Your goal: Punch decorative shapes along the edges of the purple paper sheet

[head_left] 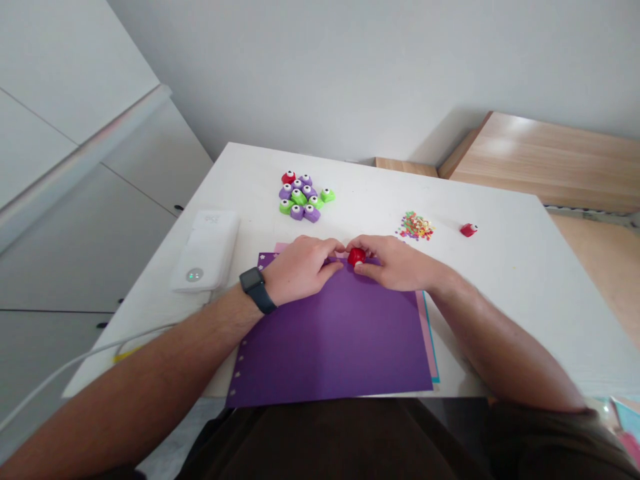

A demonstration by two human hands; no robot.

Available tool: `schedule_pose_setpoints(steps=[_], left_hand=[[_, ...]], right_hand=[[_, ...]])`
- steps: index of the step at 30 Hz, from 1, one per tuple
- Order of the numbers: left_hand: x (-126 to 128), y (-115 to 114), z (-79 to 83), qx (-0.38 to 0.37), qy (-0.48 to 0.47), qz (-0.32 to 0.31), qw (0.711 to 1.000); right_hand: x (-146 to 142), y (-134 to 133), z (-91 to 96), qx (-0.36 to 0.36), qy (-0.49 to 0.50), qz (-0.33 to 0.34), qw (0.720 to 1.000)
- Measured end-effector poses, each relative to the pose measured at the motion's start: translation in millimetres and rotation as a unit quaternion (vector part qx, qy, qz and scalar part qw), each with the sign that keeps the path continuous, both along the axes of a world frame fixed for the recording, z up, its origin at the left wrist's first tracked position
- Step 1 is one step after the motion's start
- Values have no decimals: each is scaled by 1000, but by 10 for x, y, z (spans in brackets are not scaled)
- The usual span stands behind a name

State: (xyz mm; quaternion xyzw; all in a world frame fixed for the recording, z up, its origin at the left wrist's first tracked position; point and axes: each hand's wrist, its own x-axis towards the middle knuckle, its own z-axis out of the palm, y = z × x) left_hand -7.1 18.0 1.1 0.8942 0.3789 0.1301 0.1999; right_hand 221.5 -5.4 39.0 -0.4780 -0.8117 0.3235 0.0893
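A sheet of purple paper [330, 340] lies before me, with small cut-out shapes down its left edge. At its far edge, my right hand [387, 261] grips a red craft punch [357, 257] between thumb and fingers. My left hand [313, 263] pinches the same paper edge just left of the punch, thumb on top. Whether the punch is pressed down cannot be made out. Pink paper [425, 320] and blue paper [431, 333] peek out from beneath the purple sheet.
Several purple, green and red craft punches [299, 197] cluster at the back. Right of them lie a pile of colourful paper cut-outs [417, 227] and another red punch [469, 230]. A white power bank [207, 250] with a cable [135, 337] sits on the white table [510, 287] at left.
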Motion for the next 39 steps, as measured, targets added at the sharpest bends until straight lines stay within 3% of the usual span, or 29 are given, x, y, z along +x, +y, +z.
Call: schedule_pose_setpoints(steps=[39], left_hand=[[1, 2, 1, -11, -30, -10, 999]], right_hand=[[20, 31, 13, -24, 2, -16, 1000]])
